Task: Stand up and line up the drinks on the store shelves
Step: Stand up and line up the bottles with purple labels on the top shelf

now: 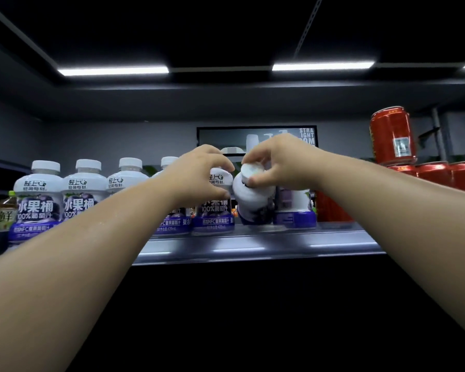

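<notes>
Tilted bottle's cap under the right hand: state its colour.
White; the cap shows best in the head view.

I see the shelf (253,242) carrying upright bottles (38,200) along its front edge, a tilted bottle (253,202) among them, cans (454,178) at its right end.

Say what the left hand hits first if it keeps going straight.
The left hand grips an upright grape juice bottle; beyond it, probably the tilted bottle the right hand holds.

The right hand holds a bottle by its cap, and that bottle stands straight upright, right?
No. The right hand does hold the bottle by its cap, but the head view shows that bottle tilted, not upright.
</notes>
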`<state>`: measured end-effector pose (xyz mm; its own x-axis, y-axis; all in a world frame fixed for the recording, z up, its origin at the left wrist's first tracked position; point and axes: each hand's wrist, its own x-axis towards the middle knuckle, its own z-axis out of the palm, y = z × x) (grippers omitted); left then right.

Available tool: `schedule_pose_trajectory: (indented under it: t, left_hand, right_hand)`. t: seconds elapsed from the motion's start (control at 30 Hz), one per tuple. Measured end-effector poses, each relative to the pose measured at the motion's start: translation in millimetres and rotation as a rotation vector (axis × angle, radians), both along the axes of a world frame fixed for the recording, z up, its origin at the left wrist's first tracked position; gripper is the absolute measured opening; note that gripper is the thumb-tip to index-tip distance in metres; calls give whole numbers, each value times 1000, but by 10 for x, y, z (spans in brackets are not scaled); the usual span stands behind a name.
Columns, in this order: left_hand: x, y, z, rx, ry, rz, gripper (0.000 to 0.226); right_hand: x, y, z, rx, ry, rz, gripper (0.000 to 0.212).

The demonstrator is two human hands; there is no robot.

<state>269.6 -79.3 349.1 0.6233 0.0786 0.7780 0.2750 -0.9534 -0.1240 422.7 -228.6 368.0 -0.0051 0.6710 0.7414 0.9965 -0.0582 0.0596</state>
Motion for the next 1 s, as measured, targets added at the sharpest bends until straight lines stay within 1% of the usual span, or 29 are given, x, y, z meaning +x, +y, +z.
schedule_pose_trajectory:
  t: [0.03, 0.13, 0.2, 0.33, 0.43, 0.6, 0.7, 0.87, 1.0]
  left_hand:
    - [0, 8, 15, -5, -6, -6, 42]
    - [1, 32, 49, 12, -14, 18, 38]
    - [3, 48, 67, 21, -15, 30, 36]
    - [1, 61, 100, 3, -11, 21, 34]
    - [-4, 76, 113, -4, -5, 21, 33]
    - [3, 79, 138, -5, 1, 34, 32]
    - [8, 75, 152, -6, 9, 44, 32]
    - [10, 70, 149, 7, 25, 50, 31]
    - [10, 60, 155, 39, 42, 70, 32]
  right_hand:
    - [17, 12, 52, 31, 43, 17, 29]
    - [61, 73, 214, 73, 168, 40, 20]
    - [84, 132, 300, 52, 186, 1, 19]
    - [119, 246, 369, -69, 147, -128, 28]
    - [133, 303, 381, -117, 116, -208, 34]
    - [107, 258, 400, -177, 132, -189, 22]
    - [125, 274, 383, -166, 82, -205, 23]
    - [122, 278, 337, -141, 71, -231, 27]
    - [47, 281, 311, -121, 37, -306, 30]
